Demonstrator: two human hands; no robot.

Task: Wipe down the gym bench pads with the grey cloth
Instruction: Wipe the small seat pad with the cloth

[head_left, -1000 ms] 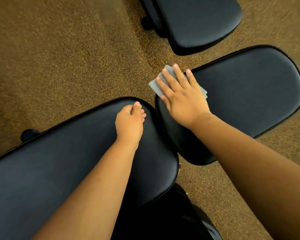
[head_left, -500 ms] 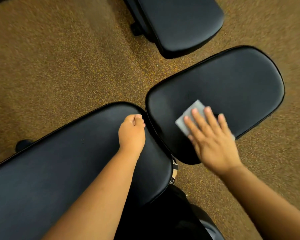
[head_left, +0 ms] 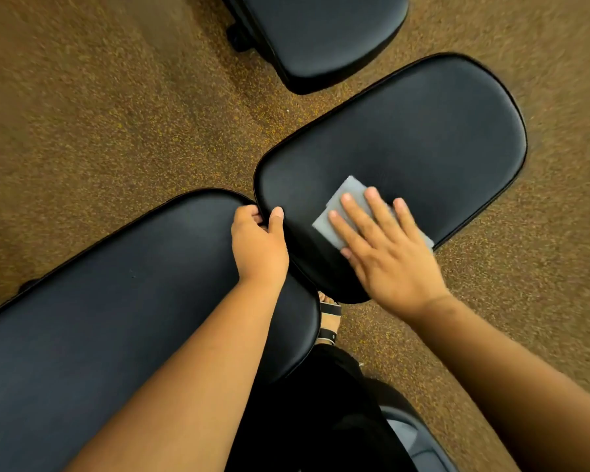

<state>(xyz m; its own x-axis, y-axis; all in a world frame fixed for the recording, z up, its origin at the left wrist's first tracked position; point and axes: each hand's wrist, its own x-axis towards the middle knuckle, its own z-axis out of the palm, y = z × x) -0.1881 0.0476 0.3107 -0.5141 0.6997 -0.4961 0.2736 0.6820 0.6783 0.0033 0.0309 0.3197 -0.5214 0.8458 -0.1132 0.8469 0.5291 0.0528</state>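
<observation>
Four straight fingers of your right hand lie spread and flat on the folded grey cloth, pressing it onto the near half of the shorter black padded bench seat; nothing is curled round the cloth, the palm simply bears down on it. That cloth sits close to the seat's near edge, one corner poking out past your fingertips toward the middle of the pad and another edge showing past the little-finger side of the hand. Your right forearm comes in from the lower right, angled up and to the left. Your left hand rests on the rounded end of the long black padded backrest, just where it meets the seat pad: its fingers are curled down over the end of the pad into the gap, and the thumb reaches across to touch the seat pad's rim. Your left forearm runs along the backrest from below. A third black bench pad stands apart at the top, on brown speckled rubber flooring. Under the junction of the pads a foot in a black-strapped sandal shows on the floor.
</observation>
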